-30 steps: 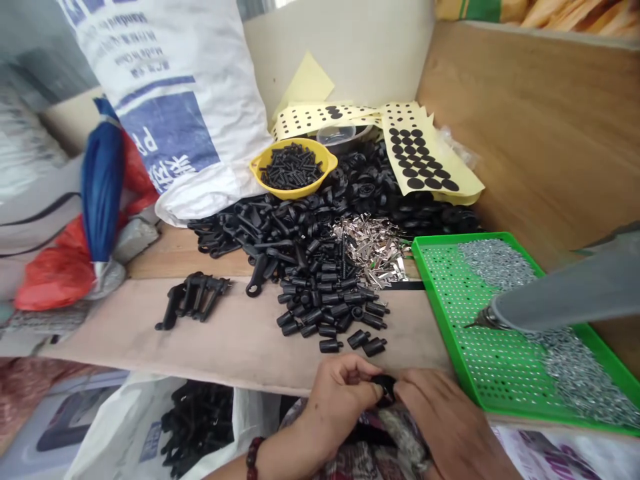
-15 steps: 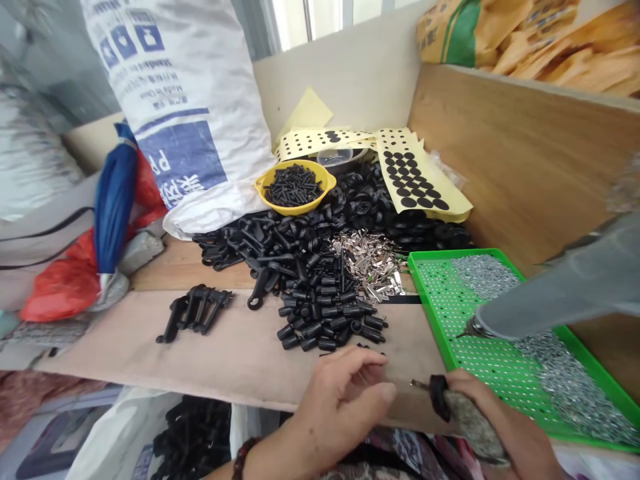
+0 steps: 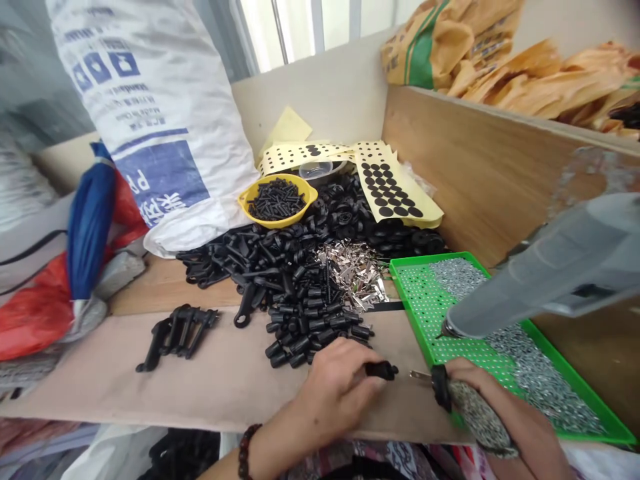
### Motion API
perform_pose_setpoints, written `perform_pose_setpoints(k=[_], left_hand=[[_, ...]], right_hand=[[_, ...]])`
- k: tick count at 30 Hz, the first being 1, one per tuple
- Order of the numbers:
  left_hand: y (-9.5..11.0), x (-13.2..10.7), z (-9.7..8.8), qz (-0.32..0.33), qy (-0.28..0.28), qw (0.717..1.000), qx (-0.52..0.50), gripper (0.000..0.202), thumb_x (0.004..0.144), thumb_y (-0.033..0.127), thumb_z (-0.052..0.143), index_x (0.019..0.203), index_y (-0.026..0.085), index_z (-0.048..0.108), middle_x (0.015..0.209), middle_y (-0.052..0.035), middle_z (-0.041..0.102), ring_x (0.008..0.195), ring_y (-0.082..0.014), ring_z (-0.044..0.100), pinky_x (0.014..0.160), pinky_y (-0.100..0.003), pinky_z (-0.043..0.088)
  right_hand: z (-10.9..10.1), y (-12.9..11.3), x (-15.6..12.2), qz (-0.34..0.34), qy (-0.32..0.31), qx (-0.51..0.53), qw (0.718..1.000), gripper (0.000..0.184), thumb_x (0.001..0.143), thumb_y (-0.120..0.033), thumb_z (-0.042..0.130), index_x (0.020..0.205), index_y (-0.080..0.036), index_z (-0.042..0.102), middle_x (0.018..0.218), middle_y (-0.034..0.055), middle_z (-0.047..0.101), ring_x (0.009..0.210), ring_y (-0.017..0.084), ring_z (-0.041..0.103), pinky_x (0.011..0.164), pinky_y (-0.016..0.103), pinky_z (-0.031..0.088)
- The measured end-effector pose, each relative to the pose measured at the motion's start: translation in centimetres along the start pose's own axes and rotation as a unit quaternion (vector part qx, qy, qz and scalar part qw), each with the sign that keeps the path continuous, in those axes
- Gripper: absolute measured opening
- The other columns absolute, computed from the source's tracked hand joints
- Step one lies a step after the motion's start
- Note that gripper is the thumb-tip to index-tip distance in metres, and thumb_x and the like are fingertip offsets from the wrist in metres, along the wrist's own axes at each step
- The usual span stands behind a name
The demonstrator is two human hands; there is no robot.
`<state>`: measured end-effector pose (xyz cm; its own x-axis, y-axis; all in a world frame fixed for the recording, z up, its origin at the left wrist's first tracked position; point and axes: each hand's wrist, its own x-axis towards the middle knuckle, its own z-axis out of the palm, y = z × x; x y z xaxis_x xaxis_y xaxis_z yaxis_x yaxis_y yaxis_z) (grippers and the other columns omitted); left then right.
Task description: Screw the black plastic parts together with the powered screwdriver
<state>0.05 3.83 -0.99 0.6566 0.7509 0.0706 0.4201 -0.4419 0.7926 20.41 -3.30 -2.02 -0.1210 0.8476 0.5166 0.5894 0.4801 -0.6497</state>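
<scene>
My left hand (image 3: 336, 388) is closed around a small black cylindrical plastic piece (image 3: 383, 371) with a narrow pin at its end, pointing right. My right hand (image 3: 515, 413) grips a speckled grey oval piece (image 3: 483, 417) with a black ring-shaped part (image 3: 441, 388) at its end. From that ring a thin metal strip (image 3: 421, 377) sticks out toward the black piece; a small gap separates the two. Just beyond my left hand lies a pile of black cylinders (image 3: 317, 323). The fingers of my right hand are partly hidden behind the speckled piece.
Behind lie metal clips (image 3: 353, 270), black crank-like arms (image 3: 245, 307) and a yellow basket (image 3: 314, 195) of black screws. A green tray (image 3: 415, 313) of small metal parts is at right, under a grey power screwdriver (image 3: 540, 273). Several assembled arms (image 3: 177, 333) rest at left.
My left hand was partly open beside the pile; now it has closed on a black cylinder and points it at the metal strip. The view has shifted to the right.
</scene>
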Motion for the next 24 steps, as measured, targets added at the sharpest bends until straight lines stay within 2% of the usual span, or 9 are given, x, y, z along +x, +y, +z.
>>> perform_pose_setpoints(k=[2, 4, 6, 8, 11, 15, 20, 24], left_hand=[[0.5, 0.3, -1.0, -0.083, 0.007, 0.981, -0.176, 0.027, 0.083, 0.038, 0.059, 0.094, 0.015, 0.070, 0.085, -0.0070, 0.065, 0.078, -0.0189, 0.057, 0.070, -0.027, 0.042], [0.7, 0.4, -1.2, -0.144, 0.014, 0.940, -0.309, 0.036, 0.075, 0.049, 0.067, 0.089, 0.016, 0.072, 0.081, -0.0055, 0.064, 0.074, -0.0177, 0.056, 0.069, -0.026, 0.042], [0.6, 0.3, -0.9, -0.180, 0.010, 0.899, -0.399, 0.042, 0.069, 0.054, 0.072, 0.086, 0.016, 0.073, 0.075, -0.0041, 0.063, 0.069, -0.0159, 0.055, 0.068, -0.026, 0.042], [0.5, 0.3, -0.4, -0.195, 0.007, 0.869, -0.454, 0.045, 0.066, 0.056, 0.074, 0.084, 0.015, 0.073, 0.070, -0.0032, 0.062, 0.062, -0.0135, 0.053, 0.066, -0.025, 0.042], [0.5, 0.3, 0.3, -0.198, 0.013, 0.845, -0.497, 0.048, 0.063, 0.057, 0.076, 0.079, 0.013, 0.073, 0.065, -0.0033, 0.061, 0.058, -0.0117, 0.051, 0.063, -0.024, 0.041], [0.5, 0.4, 0.7, -0.205, 0.019, 0.825, -0.526, 0.050, 0.060, 0.058, 0.078, 0.076, 0.011, 0.073, 0.062, -0.0032, 0.061, 0.055, -0.0105, 0.050, 0.060, -0.023, 0.040], [0.5, 0.6, 0.8, -0.227, 0.021, 0.810, -0.541, 0.051, 0.057, 0.059, 0.079, 0.074, 0.011, 0.073, 0.059, -0.0028, 0.061, 0.051, -0.0098, 0.050, 0.056, -0.023, 0.038], [0.6, 0.9, 0.7, -0.235, 0.018, 0.805, -0.544, 0.050, 0.056, 0.058, 0.079, 0.072, 0.011, 0.073, 0.055, -0.0020, 0.060, 0.048, -0.0089, 0.049, 0.053, -0.021, 0.037]], right_hand=[[-0.2, 0.3, 0.0, -0.003, 0.002, -0.004, 1.000, 0.015, 0.095, -0.022, 0.035, 0.103, -0.028, 0.046, 0.081, 0.0020, 0.062, 0.068, 0.018, 0.064, 0.052, 0.021, 0.048], [-0.2, 0.5, 0.1, -0.011, -0.001, 0.000, 1.000, 0.016, 0.097, -0.024, 0.034, 0.106, -0.028, 0.046, 0.085, 0.0030, 0.062, 0.070, 0.018, 0.065, 0.053, 0.022, 0.049], [-0.2, 0.6, 0.4, -0.024, -0.013, 0.010, 1.000, 0.017, 0.097, -0.026, 0.034, 0.109, -0.028, 0.045, 0.086, 0.0037, 0.062, 0.071, 0.019, 0.065, 0.053, 0.022, 0.049], [-0.2, 0.5, 0.8, -0.031, -0.025, 0.015, 0.999, 0.017, 0.097, -0.027, 0.035, 0.111, -0.027, 0.046, 0.087, 0.0042, 0.062, 0.072, 0.020, 0.065, 0.054, 0.023, 0.049], [-0.1, 0.2, 1.4, -0.035, -0.031, 0.017, 0.999, 0.018, 0.096, -0.026, 0.036, 0.111, -0.027, 0.046, 0.087, 0.0034, 0.062, 0.072, 0.019, 0.065, 0.055, 0.023, 0.049], [0.1, 0.0, 1.4, -0.037, -0.028, 0.013, 0.999, 0.017, 0.096, -0.027, 0.037, 0.109, -0.027, 0.047, 0.088, 0.0035, 0.063, 0.073, 0.019, 0.065, 0.056, 0.023, 0.049], [0.2, -0.3, 1.6, -0.049, -0.033, -0.008, 0.998, 0.018, 0.097, -0.029, 0.034, 0.106, -0.025, 0.050, 0.087, 0.0050, 0.064, 0.070, 0.018, 0.065, 0.056, 0.024, 0.048], [0.2, -0.8, 2.3, -0.076, -0.023, -0.030, 0.996, 0.017, 0.097, -0.024, 0.034, 0.104, -0.026, 0.049, 0.082, 0.0037, 0.064, 0.065, 0.017, 0.064, 0.054, 0.024, 0.047]])
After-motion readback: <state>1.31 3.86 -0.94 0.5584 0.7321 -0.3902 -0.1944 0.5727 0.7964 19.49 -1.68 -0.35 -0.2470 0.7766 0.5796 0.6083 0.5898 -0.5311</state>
